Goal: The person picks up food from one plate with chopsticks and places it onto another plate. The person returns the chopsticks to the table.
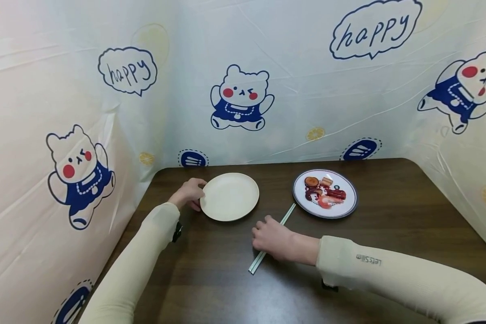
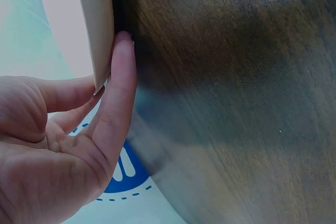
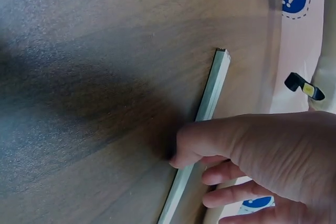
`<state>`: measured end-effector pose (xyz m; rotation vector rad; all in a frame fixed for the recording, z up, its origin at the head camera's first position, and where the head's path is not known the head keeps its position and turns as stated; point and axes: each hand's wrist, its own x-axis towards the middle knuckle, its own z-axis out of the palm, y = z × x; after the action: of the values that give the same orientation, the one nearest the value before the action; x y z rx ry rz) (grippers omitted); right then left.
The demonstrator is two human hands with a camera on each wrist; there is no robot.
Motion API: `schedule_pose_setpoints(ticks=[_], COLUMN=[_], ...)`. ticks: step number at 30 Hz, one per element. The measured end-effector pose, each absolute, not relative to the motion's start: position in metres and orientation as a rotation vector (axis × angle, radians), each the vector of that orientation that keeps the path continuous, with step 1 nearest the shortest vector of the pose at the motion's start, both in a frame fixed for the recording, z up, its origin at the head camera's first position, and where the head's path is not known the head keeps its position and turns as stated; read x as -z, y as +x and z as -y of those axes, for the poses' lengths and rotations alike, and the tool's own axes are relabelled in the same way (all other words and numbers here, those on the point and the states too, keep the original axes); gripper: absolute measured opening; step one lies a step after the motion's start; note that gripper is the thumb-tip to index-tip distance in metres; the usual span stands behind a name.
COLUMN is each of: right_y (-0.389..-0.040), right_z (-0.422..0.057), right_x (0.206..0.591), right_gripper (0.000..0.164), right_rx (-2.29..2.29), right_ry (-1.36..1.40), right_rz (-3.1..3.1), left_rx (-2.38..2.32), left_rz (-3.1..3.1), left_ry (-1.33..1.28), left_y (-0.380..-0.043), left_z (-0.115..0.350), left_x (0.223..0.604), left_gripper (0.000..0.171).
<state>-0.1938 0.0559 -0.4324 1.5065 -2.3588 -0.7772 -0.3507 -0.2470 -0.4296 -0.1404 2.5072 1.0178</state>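
In the head view my left hand is at the left rim of a plain cream plate. The left wrist view shows its thumb above and fingers beneath the edge of the plate, pinching the rim. A pair of pale green chopsticks lies slanted on the table in front of the plates. Over their middle, my right hand curls down with the knuckles up. Seen from the right wrist, the thumb crosses the chopsticks with the fingers on their other side; the index fingertip is mostly hidden.
To the right stands a blue-rimmed white plate with several food pieces, among them a shrimp, near the chopsticks' far ends. Both plates are near the back edge of the dark wood table. A printed cloth hangs behind and on both sides.
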Motion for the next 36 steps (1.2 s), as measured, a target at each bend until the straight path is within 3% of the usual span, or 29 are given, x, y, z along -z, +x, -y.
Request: schedule_pose_setpoints(ticks=[17, 36], right_y=[-0.186, -0.199], right_z=[-0.043, -0.047], right_x=[0.442, 0.437], right_gripper=[0.008, 0.008], right_rx=[0.896, 0.783], right_ry=[1.453, 1.594], right_rz=[2.304, 2.473], left_rx=[-1.032, -1.033], left_rz=[-2.472, -2.49], left_ry=[-0.139, -0.143], left_y=[-0.348, -0.346], left_z=[0.252, 0.249], left_x=[0.432, 0.432], left_gripper=[0.055, 0.054])
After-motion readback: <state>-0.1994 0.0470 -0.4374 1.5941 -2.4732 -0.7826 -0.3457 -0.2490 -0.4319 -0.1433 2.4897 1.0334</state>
